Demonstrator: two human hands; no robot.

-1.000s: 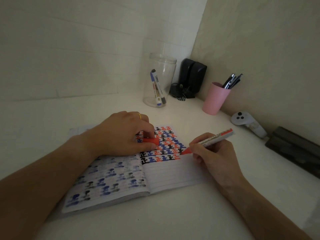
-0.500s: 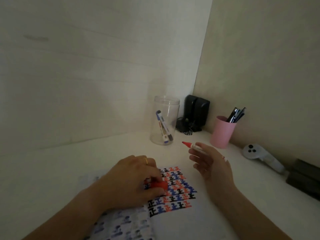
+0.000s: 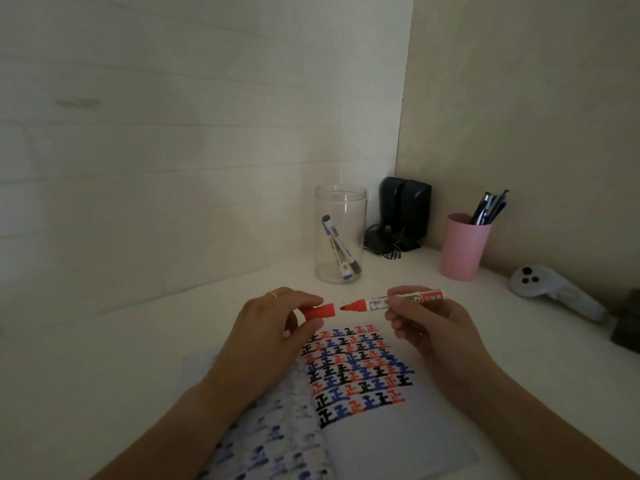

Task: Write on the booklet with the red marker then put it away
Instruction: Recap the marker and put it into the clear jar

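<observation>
Pinching the red cap (image 3: 319, 312), left hand (image 3: 266, 337) faces right hand (image 3: 427, 327) gripping the red marker (image 3: 398, 302).

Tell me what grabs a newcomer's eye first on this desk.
The red marker, uncapped in the right hand, points at its red cap in the left hand, a small gap between. Below lies the open booklet, its right page rowed with red, blue and black characters.

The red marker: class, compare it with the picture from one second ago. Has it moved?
Yes. The red marker has left the booklet page, lifted toward the clear jar, its tip now pointing at the red cap in the left hand.
</observation>
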